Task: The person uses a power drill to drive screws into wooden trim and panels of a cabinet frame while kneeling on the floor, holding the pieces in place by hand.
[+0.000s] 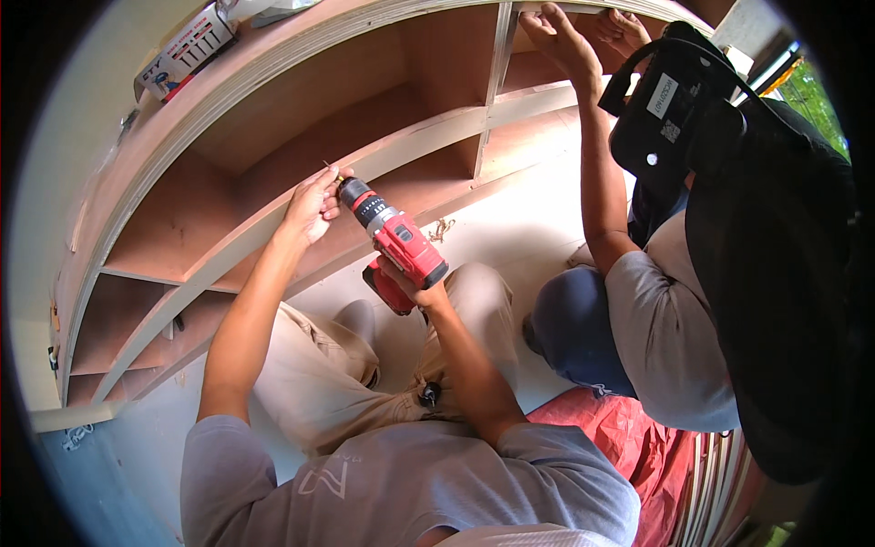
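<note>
My right hand (416,290) grips the handle of a red and black cordless drill (406,242), its chuck turned up and to the left. My left hand (313,206) pinches at the drill's tip, around what looks like a thin screw (326,165) whose point sticks out beyond the fingertips. The fingers partly hide where the screw meets the bit. Just behind the tip runs the pale front edge of a curved shelf (401,150) in a wooden cabinet (273,68).
On the cabinet top lies a cardboard box (190,50) with screws pictured on it. A co-worker (670,319) squats at my right, both hands (565,44) up at the cabinet's upper edge. Red sheeting (629,447) lies behind them. Scraps (442,229) lie on the floor beneath the shelf.
</note>
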{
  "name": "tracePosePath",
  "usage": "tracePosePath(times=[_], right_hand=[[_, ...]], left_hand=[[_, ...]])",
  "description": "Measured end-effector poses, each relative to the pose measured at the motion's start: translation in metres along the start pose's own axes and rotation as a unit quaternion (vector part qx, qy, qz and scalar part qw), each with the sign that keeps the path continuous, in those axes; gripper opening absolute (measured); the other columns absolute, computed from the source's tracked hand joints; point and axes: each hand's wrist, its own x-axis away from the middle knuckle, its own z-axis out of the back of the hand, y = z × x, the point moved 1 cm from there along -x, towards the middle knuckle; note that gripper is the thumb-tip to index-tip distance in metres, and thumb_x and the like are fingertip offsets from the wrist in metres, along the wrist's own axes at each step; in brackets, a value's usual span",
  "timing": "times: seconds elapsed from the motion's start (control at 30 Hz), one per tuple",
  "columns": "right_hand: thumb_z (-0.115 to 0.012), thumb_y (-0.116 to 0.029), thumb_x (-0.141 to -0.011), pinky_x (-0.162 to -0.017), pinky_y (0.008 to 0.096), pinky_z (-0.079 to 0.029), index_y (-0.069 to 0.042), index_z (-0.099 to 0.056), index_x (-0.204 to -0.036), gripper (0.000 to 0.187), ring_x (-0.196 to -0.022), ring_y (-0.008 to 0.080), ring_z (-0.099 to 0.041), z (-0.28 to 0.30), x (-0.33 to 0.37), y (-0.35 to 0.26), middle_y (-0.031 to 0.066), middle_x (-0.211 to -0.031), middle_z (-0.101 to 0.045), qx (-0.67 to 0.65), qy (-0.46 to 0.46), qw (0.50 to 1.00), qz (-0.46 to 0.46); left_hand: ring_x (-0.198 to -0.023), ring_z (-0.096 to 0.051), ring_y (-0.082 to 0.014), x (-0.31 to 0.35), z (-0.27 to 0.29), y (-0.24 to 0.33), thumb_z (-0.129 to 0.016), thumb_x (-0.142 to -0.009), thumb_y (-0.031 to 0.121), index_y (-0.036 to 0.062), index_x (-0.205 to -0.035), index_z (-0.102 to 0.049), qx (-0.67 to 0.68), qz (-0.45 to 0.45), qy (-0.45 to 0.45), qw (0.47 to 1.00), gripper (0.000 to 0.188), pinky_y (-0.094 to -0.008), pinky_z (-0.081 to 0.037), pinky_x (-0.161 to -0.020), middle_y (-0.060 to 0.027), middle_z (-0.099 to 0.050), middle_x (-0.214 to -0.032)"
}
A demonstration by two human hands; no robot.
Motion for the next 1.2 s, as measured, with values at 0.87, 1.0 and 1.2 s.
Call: tracePosePath(times=[0.87, 1.0, 1.2], right_hand=[[-0.067, -0.016, -0.079, -0.057, 0.0266, -0.046, -0.004, -0.06, -0.097, 0.023, -0.061, 0.0123, -0.056, -0.018, 0.005, -0.014, 0.0021, -0.073, -0.057, -0.337, 0.018, 0.921, -0.197], [-0.063, -0.017, -0.079, -0.057, 0.0263, -0.046, -0.003, -0.058, -0.1, 0.026, -0.061, 0.0127, -0.056, -0.027, 0.02, -0.003, 0.005, -0.078, -0.059, -0.284, 0.029, 0.929, -0.236], [-0.06, -0.016, -0.081, -0.055, 0.0239, -0.043, -0.001, -0.06, -0.097, 0.022, -0.06, 0.0112, -0.056, -0.041, 0.019, -0.022, 0.0044, -0.069, -0.059, -0.258, 0.049, 0.947, -0.186]], left_hand=[[-0.038, -0.021, -0.0003, 0.015, 0.015, 0.008, -0.055, -0.09, 0.027, 0.006, -0.096, -0.056, 0.011, -0.012, -0.024, 1.0, 0.022, -0.0174, -0.017, -0.034, 0.0102, -0.025, -0.051], [-0.037, -0.023, -0.0001, 0.024, 0.019, 0.009, -0.05, -0.092, 0.031, 0.0064, -0.096, -0.057, 0.045, -0.009, -0.057, 0.997, 0.026, -0.0169, -0.018, -0.034, 0.0105, -0.028, -0.05], [-0.04, -0.02, -0.0014, 0.021, 0.028, 0.006, -0.051, -0.092, 0.027, 0.0078, -0.093, -0.057, 0.032, -0.015, -0.04, 0.999, 0.02, -0.0182, -0.018, -0.035, 0.0102, -0.025, -0.051]])
